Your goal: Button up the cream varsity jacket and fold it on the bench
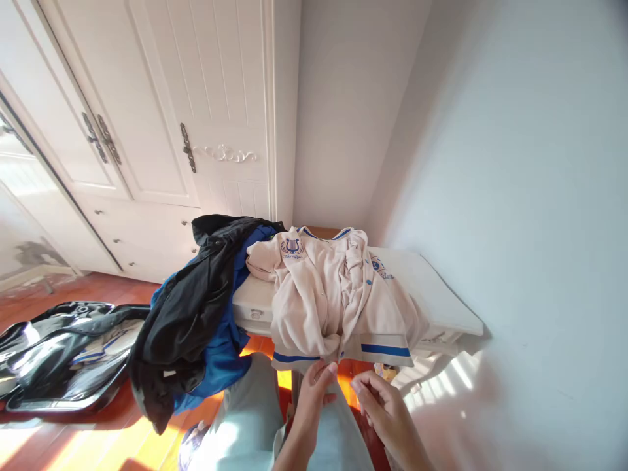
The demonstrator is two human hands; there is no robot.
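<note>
Cream jacket (338, 294) with blue trim lies crumpled across the white table (441, 288), its striped hem hanging over the near edge towards you. Your left hand (314, 392) reaches up to that hem, fingertips touching the lower edge, though whether the grip actually pinches the cloth you cannot tell from here. Your right hand (385, 402) sits just beside it, slightly lower, fingers loosely curled and holding nothing, apart from the cloth. Left of the jacket, a black and blue garment (196, 320) drapes over the table's end and hangs down towards the wooden floor (118, 432). Further left, an open black bag (59, 356) lies on that floor (some pale clothing shows inside it). White wardrobe doors (161, 118) stand behind
</note>
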